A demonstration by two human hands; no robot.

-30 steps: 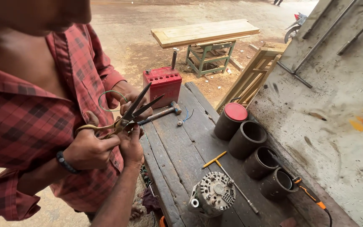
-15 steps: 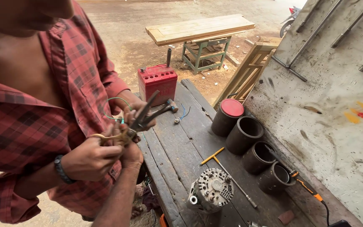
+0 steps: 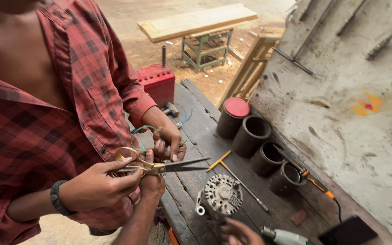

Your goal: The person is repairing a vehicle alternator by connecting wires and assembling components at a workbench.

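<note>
Left hand (image 3: 153,183) closed just under the gold-handled scissors (image 3: 159,167) held by a co-worker's hand (image 3: 98,187), green wire (image 3: 142,136) looped in the co-worker's other hand (image 3: 169,136): best kept steady, fingers clear of the blades. Right hand (image 3: 237,233) low beside the alternator (image 3: 221,197), grip impossible to tell. Farther along the worktop (image 3: 205,136), a red-lidded black cylinder (image 3: 234,115) and a red battery case (image 3: 159,81), no label legible.

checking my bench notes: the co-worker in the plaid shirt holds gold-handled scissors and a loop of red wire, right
Not quite: the wire loop is green, not red. The head view shows it in the co-worker's hand, and the other hand does hold gold-handled scissors.
</note>
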